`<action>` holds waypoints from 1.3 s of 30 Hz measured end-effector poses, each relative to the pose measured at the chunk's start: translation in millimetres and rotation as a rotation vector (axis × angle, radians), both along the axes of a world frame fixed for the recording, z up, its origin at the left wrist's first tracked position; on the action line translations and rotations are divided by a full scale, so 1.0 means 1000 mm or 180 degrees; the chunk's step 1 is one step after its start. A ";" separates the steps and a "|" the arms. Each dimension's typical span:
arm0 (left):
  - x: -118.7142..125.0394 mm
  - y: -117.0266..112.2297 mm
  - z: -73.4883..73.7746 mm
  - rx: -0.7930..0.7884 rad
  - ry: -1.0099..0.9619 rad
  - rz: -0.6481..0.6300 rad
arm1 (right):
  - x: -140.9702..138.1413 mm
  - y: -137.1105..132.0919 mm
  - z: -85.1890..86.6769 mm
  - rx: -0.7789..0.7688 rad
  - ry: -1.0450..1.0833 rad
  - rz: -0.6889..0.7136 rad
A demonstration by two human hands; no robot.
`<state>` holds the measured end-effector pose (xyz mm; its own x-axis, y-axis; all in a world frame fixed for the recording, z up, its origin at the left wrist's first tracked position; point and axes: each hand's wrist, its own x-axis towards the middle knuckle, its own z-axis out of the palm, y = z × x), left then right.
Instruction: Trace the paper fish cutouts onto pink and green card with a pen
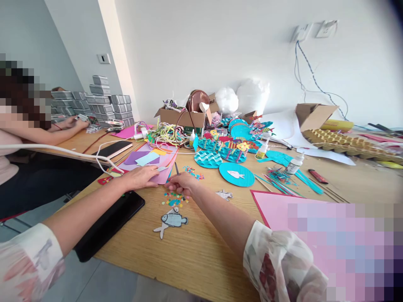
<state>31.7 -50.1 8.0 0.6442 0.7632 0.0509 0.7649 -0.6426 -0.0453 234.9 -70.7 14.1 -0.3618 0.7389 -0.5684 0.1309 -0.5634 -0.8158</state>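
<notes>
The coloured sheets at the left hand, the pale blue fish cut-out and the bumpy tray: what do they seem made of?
Coloured sheets at the left hand: probably paper, matt, being thin, flat and straight-edged.
Fish cut-out: paper or thin card, seemingly matt, flat with drawn outlines.
Bumpy tray: seemingly moulded paper pulp, dull, judging by its rows of peaks.

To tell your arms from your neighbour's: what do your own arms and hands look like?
Loose white sleeves with a pink, grey and dark red print leave the forearms bare. The left hand and right hand are ungloved; no watch shows.
</notes>
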 end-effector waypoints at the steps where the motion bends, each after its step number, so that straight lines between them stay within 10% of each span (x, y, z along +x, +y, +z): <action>1: 0.001 -0.001 0.000 0.0004 0.0003 -0.0017 | 0.000 0.001 0.000 0.0016 0.0007 0.0000; 39: -0.004 -0.003 0.006 0.0108 -0.0093 0.0321 | -0.033 0.026 -0.012 0.1442 -0.0505 0.0187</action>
